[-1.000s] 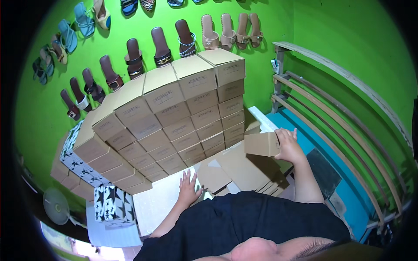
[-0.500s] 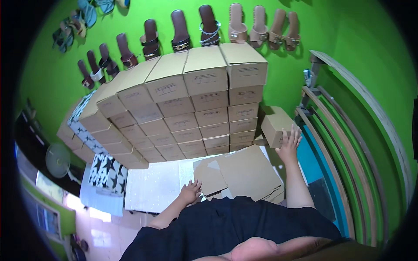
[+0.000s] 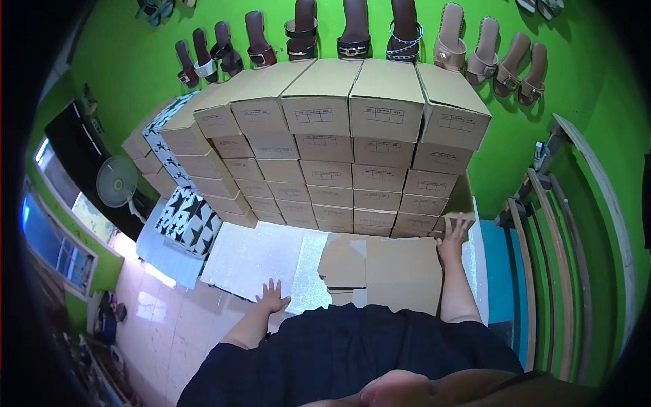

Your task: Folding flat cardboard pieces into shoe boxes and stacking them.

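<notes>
A speckled white bench (image 3: 252, 261) stands before a bright green wall (image 3: 505, 149). Right of the brown cardboard stack (image 3: 332, 178), a brown rectangular cardboard box (image 3: 461, 195) has its near end at the right hand (image 3: 453, 236), grip spread; the left hand (image 3: 273, 296) also has fingers apart.

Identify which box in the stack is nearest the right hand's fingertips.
The partly hidden brown box at the lower right end, just beyond the right hand; the tall box columns stand farther left.

the boxes (image 3: 384, 119) are brown, the wall (image 3: 576, 74) green, the star-patterned box (image 3: 188, 220) black-and-white.
</notes>
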A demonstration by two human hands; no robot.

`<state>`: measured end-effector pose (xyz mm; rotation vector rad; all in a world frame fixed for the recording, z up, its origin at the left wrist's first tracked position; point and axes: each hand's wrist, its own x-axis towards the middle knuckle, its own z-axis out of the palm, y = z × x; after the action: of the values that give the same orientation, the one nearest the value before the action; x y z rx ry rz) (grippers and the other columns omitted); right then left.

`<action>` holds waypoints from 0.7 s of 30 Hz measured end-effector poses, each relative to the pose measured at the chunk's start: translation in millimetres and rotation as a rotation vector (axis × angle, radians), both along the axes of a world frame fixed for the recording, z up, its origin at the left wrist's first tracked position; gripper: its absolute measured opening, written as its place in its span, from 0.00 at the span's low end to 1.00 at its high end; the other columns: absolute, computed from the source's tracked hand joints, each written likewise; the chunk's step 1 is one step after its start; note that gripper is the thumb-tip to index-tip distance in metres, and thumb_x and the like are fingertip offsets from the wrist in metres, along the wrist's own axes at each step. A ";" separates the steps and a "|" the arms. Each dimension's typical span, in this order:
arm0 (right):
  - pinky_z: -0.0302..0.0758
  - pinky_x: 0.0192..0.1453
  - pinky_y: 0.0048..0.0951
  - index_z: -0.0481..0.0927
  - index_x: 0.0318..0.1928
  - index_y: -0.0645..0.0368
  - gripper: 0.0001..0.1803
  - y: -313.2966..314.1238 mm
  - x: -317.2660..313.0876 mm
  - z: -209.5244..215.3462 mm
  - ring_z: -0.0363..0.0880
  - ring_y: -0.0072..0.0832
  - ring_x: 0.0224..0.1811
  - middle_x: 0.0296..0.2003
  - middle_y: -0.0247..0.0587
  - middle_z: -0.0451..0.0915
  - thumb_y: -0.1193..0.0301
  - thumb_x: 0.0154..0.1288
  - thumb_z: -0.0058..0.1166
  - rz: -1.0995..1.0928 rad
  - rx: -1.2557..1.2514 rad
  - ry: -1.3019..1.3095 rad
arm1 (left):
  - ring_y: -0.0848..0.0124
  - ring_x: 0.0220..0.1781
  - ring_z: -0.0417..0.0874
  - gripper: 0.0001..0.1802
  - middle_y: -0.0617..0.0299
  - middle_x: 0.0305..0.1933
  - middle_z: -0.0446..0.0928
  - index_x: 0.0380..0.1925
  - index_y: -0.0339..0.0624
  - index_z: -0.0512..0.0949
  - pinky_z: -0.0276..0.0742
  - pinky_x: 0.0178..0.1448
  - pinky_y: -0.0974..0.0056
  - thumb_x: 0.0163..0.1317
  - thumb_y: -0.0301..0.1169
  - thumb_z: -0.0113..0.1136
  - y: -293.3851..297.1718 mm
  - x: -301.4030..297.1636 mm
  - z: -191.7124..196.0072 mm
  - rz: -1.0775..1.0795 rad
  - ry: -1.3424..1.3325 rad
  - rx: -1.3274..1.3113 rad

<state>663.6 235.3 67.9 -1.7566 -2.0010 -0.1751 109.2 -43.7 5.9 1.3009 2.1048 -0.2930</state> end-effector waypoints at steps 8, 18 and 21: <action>0.49 0.77 0.64 0.51 0.70 0.44 0.53 5.4 -12.1 -11.3 0.26 0.67 0.78 0.77 0.52 0.31 0.71 0.47 0.71 0.003 0.067 0.042 | 0.40 0.80 0.17 0.54 0.51 0.81 0.17 0.77 0.56 0.29 0.30 0.73 0.23 0.65 0.66 0.45 -0.1 7.1 0.5 0.015 0.020 -0.061; 0.41 0.79 0.60 0.50 0.74 0.46 0.53 1.9 -8.7 3.7 0.20 0.64 0.78 0.78 0.51 0.28 0.69 0.49 0.67 -0.036 -0.108 0.031 | 0.40 0.80 0.17 0.54 0.53 0.81 0.17 0.77 0.58 0.29 0.31 0.73 0.23 0.65 0.66 0.46 2.8 7.7 5.4 0.009 0.014 -0.089; 0.43 0.81 0.54 0.52 0.73 0.46 0.56 -1.5 -8.5 18.9 0.24 0.60 0.79 0.78 0.50 0.30 0.69 0.45 0.71 -0.040 -0.232 0.079 | 0.40 0.79 0.17 0.54 0.52 0.81 0.17 0.77 0.58 0.29 0.31 0.73 0.23 0.65 0.66 0.46 2.1 8.4 4.4 0.010 0.019 -0.091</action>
<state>655.1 233.8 86.8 -1.9126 -1.9969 0.1166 117.6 -41.6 10.3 1.2390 2.0876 -0.3940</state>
